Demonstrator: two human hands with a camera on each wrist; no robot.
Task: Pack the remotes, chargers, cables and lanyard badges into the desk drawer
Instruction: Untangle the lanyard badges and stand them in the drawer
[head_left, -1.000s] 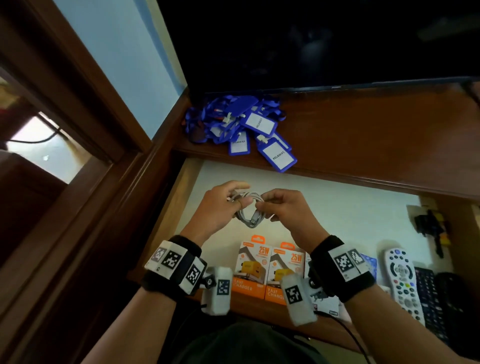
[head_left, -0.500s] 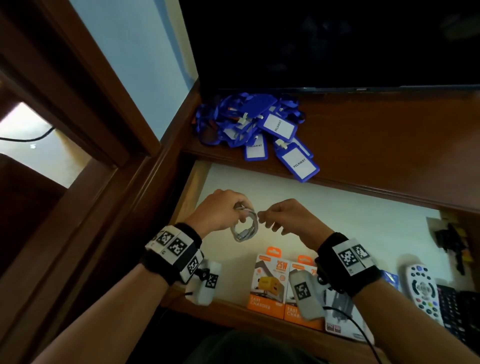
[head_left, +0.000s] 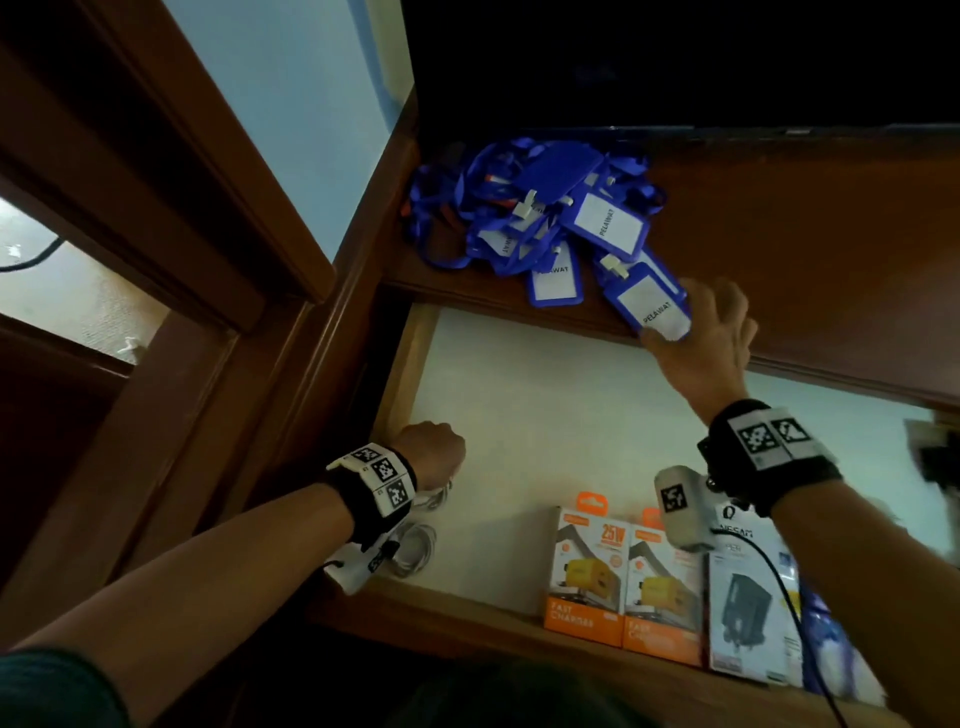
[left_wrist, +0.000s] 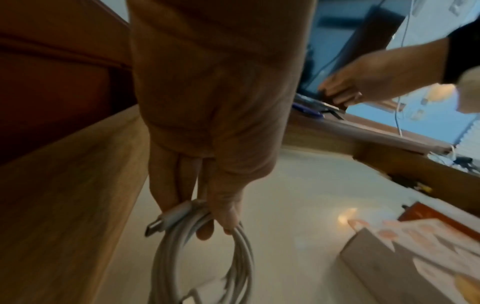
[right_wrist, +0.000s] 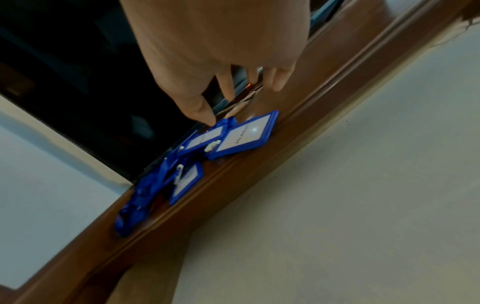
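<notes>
My left hand (head_left: 432, 453) is low in the open drawer (head_left: 545, 415), by its left wall. Its fingers (left_wrist: 168, 197) and thumb pinch a coiled white cable (left_wrist: 207, 257) with a USB plug that hangs just above the drawer floor. A heap of blue lanyard badges (head_left: 540, 218) lies on the desk top near the drawer's back edge. My right hand (head_left: 704, 325) reaches over the nearest badge (head_left: 649, 304), fingers spread. In the right wrist view the thumb tip touches a badge (right_wrist: 207, 135), and nothing is gripped.
A second white cable coil (head_left: 415, 551) lies under my left wrist. Two orange charger boxes (head_left: 587, 571) and a grey one (head_left: 748, 597) stand along the drawer's front. A dark screen (head_left: 675, 62) stands behind the badges. Brown desk top (head_left: 805, 260) stretches right.
Both hands held the cable over the drawer before. My right hand has let go and moved up to the badges. My left hand has lowered the coil toward the drawer's near left corner.
</notes>
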